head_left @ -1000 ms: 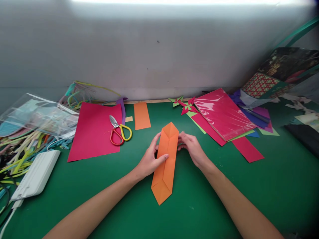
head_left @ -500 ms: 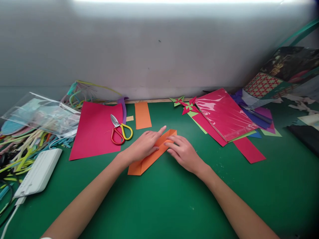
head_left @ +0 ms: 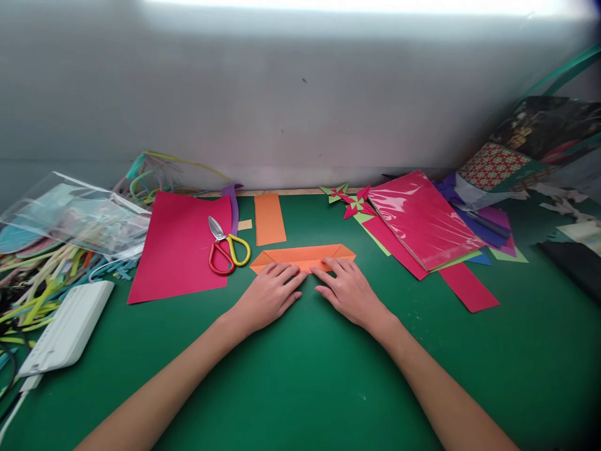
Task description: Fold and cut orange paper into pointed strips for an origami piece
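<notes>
The left hand (head_left: pixel 272 291) and right hand (head_left: pixel 346 287), fingers loosely spread, rest fingertips on the near edge of the folded strip (head_left: pixel 300 254), lying crosswise on the table (head_left: pixel 310 376) beside the scissors (head_left: pixel 228 240)

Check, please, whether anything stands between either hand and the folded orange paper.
Nothing visible does: the left hand and right hand both touch the folded orange paper, while the scissors lie to its left.

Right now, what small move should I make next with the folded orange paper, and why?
Probably slide the left hand and right hand outward along the near side of the folded orange paper, pressing gently: their fingertips lie close together near its middle, while its ends lie farther out.
</notes>
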Motion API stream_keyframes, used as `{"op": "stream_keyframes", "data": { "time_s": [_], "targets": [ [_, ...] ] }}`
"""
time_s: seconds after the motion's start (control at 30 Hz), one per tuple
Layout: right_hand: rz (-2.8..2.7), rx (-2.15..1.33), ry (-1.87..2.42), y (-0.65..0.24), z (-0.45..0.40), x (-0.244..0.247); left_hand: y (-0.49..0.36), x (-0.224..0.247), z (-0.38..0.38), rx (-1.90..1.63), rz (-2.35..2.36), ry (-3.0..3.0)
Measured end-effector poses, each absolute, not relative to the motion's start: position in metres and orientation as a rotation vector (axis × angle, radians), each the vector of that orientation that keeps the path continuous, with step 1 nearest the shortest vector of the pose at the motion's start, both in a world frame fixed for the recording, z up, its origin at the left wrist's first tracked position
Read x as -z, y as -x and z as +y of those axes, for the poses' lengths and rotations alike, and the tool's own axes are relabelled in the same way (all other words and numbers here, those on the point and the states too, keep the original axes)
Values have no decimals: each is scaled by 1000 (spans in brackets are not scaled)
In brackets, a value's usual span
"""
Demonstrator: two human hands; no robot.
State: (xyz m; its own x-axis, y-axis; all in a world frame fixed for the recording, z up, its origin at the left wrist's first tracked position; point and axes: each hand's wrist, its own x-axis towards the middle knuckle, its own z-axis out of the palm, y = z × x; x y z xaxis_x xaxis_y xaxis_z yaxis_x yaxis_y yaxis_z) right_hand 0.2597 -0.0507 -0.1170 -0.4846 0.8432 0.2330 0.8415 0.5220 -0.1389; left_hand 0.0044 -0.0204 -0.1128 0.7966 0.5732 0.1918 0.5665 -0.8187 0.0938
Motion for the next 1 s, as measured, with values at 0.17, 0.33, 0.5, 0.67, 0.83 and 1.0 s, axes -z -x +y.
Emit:
{"op": "stream_keyframes", "data": {
  "time_s": [0.17,0.33,0.5,0.67,0.83,1.0],
  "targets": [
    [-2545,-81,1275,-256,-52,116,-5,115,-19,-364,942,-2931],
    [-2452,-141,1318,-253,-53,117,-5,120,-21,-410,937,-2933],
    [-2438,-122,1311,-252,-54,117,-4,120,-22,-439,947,-2911],
    [-2483,13,1295,-249,-53,119,-6,118,-22,-454,951,-2896],
    [-2548,91,1267,-253,-46,116,-7,118,-20,-452,965,-2910],
    [-2527,101,1300,-266,-43,115,-8,120,-19,-493,970,-2904]
  ]
}}
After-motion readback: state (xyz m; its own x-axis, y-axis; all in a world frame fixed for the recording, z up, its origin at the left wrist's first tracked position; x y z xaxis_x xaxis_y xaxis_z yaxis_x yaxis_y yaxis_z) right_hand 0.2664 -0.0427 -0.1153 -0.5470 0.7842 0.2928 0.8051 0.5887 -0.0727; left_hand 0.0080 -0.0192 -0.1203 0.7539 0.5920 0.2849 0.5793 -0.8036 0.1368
